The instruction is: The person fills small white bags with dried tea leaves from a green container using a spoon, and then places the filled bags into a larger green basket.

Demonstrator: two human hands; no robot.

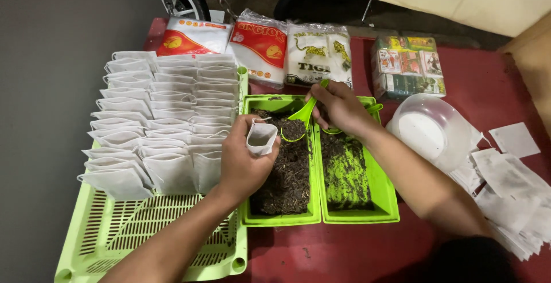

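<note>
Slotted tray (115, 231): at 9 o'clock, rows of filled white bags, near half bare
Green trays (376, 191): centre, dark loose tea remaining
Flat bags (511, 191): 3 o'clock, unfilled pile
Left hand (244, 159): grasping an open bag (261, 138)
Right hand (338, 106): clenched on a green scoop (298, 119) at 12 o'clock

You are working under a dim, warm overhead light that falls mostly on the middle of the red tabletop (344, 254), so the green trays (376, 202) and white filter bags (166, 105) show bright while the far edge and the ground to the left sink into dark grey. Soft shadows lie under your forearms, and a mild glare sits on the clear plastic packets (258, 47) at the far edge. Focus is fairly sharp at the centre, with slight wide-angle stretching and softness toward the near corners.
</note>
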